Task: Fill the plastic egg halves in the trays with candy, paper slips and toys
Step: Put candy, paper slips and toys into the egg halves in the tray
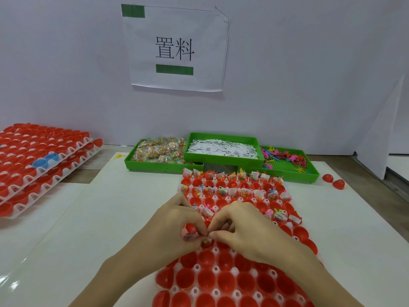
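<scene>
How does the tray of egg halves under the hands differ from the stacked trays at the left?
The tray under the hands lies alone and flat on the white mat; the stacked trays sit piled, one on another, off to the left. The near tray's far rows hold candy, slips and toys, while the stacked trays' halves look unfilled. The stack's top tray has two blue halves; the near tray shows only red. Both are white trays of egg halves.

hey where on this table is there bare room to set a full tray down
Bare white mat lies left of the working tray, between it and the stacked trays. A narrower strip runs right of the tray, below two loose egg halves. The back is crowded with green bins.
</scene>
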`<state>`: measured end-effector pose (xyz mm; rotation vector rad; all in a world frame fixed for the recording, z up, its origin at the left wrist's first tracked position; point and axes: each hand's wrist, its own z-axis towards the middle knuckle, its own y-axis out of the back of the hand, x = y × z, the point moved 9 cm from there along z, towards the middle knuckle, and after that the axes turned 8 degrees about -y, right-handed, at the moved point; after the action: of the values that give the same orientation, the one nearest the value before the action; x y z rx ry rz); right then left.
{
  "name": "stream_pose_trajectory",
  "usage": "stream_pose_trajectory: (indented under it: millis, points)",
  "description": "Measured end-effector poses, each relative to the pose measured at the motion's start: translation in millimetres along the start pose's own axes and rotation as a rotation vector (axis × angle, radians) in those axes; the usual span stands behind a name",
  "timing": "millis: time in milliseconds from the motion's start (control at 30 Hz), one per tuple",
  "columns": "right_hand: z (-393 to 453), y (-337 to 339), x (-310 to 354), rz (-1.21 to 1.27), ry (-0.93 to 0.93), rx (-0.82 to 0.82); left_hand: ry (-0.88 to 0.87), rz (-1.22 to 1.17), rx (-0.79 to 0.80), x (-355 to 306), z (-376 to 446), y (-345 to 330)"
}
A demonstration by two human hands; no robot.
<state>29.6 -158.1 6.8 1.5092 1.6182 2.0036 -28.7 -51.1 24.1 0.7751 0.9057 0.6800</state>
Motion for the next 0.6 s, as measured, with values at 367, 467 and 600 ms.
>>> stream_pose_trajectory:
  millis: [367, 467, 600]
  points:
    - [7, -2, -2, 0.017, -0.048, -0.053, 0.005, 0.057, -0.037, 8, 0, -5]
    - [5, 3, -2, 0.048, -0.01, -0.023, -0.033, 0.055, 0.003, 7, -1, -3]
    - [0, 18, -3, 0.216, 0.045, -0.026, 0.079, -0.097, -0.028, 16, 0, 5]
